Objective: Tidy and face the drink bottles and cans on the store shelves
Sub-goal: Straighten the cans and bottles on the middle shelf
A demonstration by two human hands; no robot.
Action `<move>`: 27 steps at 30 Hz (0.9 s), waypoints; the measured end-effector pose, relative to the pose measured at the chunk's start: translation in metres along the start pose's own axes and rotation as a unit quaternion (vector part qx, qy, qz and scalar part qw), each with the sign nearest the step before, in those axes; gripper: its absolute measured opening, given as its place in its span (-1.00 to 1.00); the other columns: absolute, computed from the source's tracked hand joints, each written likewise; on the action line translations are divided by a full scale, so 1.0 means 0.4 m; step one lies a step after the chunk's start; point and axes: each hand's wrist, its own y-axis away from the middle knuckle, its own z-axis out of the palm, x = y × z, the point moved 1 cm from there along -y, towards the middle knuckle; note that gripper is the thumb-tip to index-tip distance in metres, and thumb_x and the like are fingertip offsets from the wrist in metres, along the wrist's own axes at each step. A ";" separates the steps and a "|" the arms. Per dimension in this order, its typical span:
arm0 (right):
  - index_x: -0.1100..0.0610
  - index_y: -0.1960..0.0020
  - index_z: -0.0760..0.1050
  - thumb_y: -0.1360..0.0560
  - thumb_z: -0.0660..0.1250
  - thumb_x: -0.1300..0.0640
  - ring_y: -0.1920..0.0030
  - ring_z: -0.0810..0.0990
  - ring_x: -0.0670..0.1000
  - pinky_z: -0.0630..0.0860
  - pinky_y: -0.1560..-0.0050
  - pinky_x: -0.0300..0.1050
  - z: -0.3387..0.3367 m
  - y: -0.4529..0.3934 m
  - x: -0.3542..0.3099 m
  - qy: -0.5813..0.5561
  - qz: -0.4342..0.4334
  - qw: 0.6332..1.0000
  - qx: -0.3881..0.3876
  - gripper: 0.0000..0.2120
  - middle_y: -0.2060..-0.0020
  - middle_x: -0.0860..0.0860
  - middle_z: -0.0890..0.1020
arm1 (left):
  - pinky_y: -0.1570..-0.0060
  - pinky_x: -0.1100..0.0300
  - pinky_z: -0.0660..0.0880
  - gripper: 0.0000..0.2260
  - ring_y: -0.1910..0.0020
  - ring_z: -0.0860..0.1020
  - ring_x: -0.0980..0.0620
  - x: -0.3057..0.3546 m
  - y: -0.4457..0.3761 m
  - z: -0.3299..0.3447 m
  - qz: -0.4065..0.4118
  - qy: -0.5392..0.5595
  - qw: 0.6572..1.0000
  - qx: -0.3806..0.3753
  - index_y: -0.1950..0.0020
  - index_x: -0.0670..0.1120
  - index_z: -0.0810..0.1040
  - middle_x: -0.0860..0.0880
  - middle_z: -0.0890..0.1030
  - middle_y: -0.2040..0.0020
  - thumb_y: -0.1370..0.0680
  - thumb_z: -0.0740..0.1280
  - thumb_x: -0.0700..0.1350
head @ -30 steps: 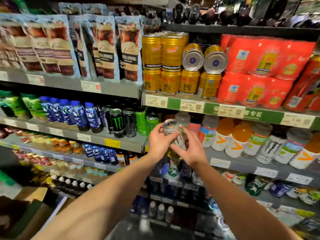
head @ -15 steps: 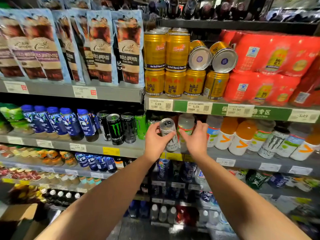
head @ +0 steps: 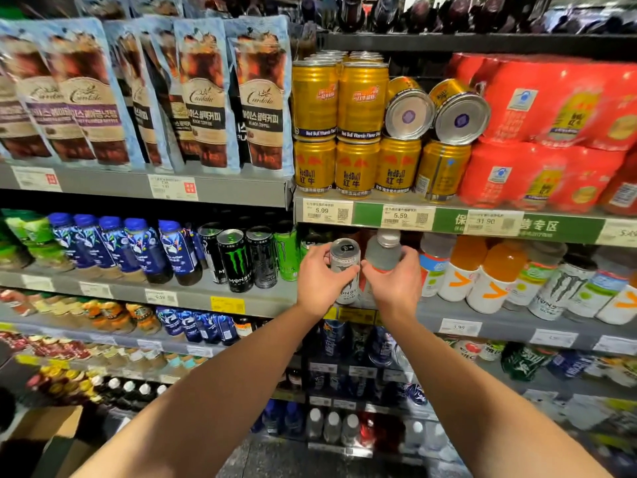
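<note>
Head view: white can upright, top up; left hand, right hand both gripping it.

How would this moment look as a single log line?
left hand: grips white can | right hand: on clear bottle | middle shelf | step: facing

Bare forearms, no sleeves, left hand, right hand
</note>
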 end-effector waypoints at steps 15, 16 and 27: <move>0.18 -0.26 0.44 -0.23 0.67 0.06 0.08 0.60 -0.25 0.45 0.05 -0.55 -0.138 -0.032 0.095 -0.120 -0.092 0.987 -0.049 -0.30 -0.02 -0.05 0.62 | -0.16 0.11 0.51 -0.31 -0.17 0.57 -0.05 0.043 -0.024 0.084 -0.117 -0.066 0.991 0.014 -0.43 -0.19 0.45 -0.12 0.63 -0.19 -0.41 0.55 0.07; 0.15 -0.25 0.44 -0.23 0.67 0.06 0.07 0.60 -0.29 0.51 0.05 -0.47 -0.145 -0.040 0.098 -0.131 -0.095 0.985 -0.060 -0.31 -0.01 -0.04 0.63 | -0.19 0.10 0.51 -0.30 -0.21 0.57 -0.06 0.042 -0.021 0.093 -0.125 -0.067 0.990 0.016 -0.45 -0.19 0.44 -0.12 0.63 -0.21 -0.41 0.55 0.06; -0.16 -0.16 0.41 -0.19 0.65 -0.10 -0.02 0.67 0.01 0.63 0.00 0.09 -0.172 -0.087 0.165 -0.197 -0.110 0.969 -0.102 -0.36 -0.01 0.02 0.66 | -0.32 0.01 0.48 -0.26 -0.34 0.52 -0.08 0.040 0.014 0.162 -0.163 -0.063 0.979 0.107 -0.48 -0.13 0.40 -0.11 0.56 -0.35 -0.40 0.56 0.10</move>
